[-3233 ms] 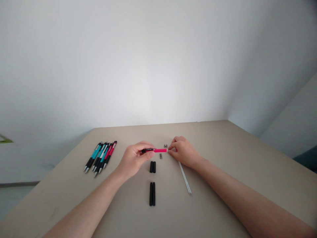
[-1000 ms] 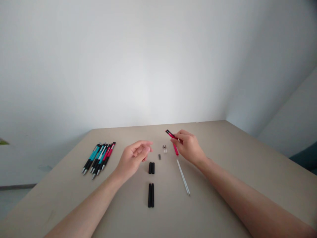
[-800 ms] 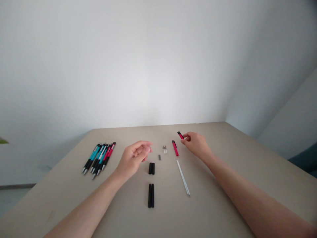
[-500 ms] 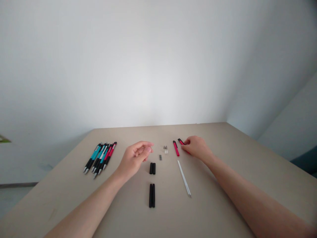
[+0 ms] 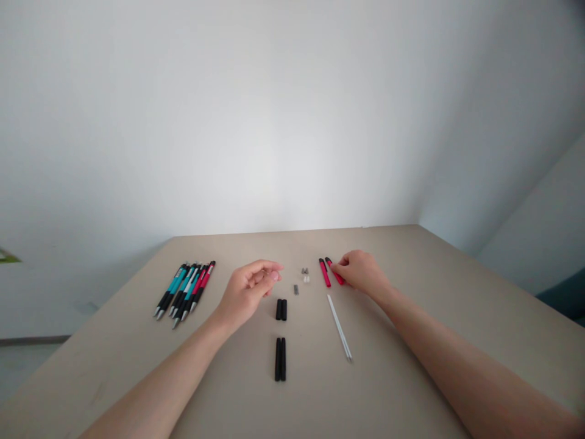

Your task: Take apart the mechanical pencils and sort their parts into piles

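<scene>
My right hand (image 5: 362,268) pinches a red pen barrel (image 5: 337,277) with a black top, which lies on the table and leans slightly. Just left of it lies a second red pen barrel (image 5: 325,273), nearly parallel, with a narrow gap between them. My left hand (image 5: 250,286) hovers left of the small parts, fingers loosely curled and a little apart, holding nothing visible. Nearest to it are two short black grips (image 5: 281,310), small grey springs (image 5: 296,289), clear pieces (image 5: 306,279) and grey cone tips (image 5: 304,270).
On the left lies a bunch of assembled pens (image 5: 186,292) in blue, white and red. Two white refills (image 5: 339,328) lie side by side in front of the red barrels. Two longer black tubes (image 5: 280,360) lie near the front. A pale wall (image 5: 292,122) borders the table's (image 5: 228,390) back.
My right hand has shifted the red barrel slightly left, so it now lies closer to the other one at its top. My left hand has stayed almost still.
</scene>
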Tool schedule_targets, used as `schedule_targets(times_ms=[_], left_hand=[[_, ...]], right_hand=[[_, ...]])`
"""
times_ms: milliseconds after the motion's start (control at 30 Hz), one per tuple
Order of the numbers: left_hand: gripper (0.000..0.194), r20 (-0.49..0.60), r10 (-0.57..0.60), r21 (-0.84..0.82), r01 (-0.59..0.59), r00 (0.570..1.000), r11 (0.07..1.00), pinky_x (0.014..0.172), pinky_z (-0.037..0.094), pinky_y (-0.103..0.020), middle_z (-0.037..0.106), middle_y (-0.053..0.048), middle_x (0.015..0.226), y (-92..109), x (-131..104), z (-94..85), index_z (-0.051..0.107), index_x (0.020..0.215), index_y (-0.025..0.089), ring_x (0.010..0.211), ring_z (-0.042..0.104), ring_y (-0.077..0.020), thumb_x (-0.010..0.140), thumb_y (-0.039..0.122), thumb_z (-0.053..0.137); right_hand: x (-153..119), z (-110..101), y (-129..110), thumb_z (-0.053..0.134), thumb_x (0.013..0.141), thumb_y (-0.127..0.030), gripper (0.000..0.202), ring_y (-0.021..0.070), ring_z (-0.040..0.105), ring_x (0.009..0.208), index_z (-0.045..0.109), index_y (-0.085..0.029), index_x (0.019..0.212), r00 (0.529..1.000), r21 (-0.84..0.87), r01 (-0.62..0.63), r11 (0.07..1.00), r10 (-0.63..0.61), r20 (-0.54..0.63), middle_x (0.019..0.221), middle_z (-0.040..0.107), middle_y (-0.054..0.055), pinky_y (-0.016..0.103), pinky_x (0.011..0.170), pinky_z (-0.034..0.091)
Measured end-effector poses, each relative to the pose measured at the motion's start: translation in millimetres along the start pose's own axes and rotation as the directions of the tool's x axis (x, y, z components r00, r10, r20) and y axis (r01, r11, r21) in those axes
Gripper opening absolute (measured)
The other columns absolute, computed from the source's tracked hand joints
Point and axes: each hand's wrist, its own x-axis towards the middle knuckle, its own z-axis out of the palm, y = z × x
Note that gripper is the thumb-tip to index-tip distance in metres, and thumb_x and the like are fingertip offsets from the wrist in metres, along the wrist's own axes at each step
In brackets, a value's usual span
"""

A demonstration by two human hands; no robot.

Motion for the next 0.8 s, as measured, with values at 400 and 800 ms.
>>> schedule_targets(times_ms=[400,800], left_hand=[[0.026,0.008,0.014,-0.022,-0.014,1.000,1.000,0.058,0.037,-0.025,0.059,-0.003,0.070,-0.7,0.3,-2.4,0.066,0.091,0.011,0.057,0.046,-0.0104,0.081,0.032,0.057],[0.025,0.025,0.031,-0.039,-0.030,0.999,0.999,0.058,0.037,-0.025,0.060,-0.003,0.072,-4.3,-0.1,-3.9,0.067,0.092,0.012,0.059,0.047,-0.0105,0.081,0.032,0.058]], right_hand=[[-0.4,1.0,-1.3,0.056,0.075,-0.033,0.028,0.0170,0.060,0.061,0.069,-0.015,0.058,1.000,-0.030,0.030,0.999,-0.030,-0.002,0.061,0.067,0.009,0.023,0.052,0.035],[-1.9,3.7,-1.5,0.055,0.075,-0.032,0.025,0.0166,0.060,0.064,0.071,-0.015,0.065,0.999,-0.010,0.036,0.999,-0.036,0.008,0.065,0.068,0.009,0.023,0.054,0.035]])
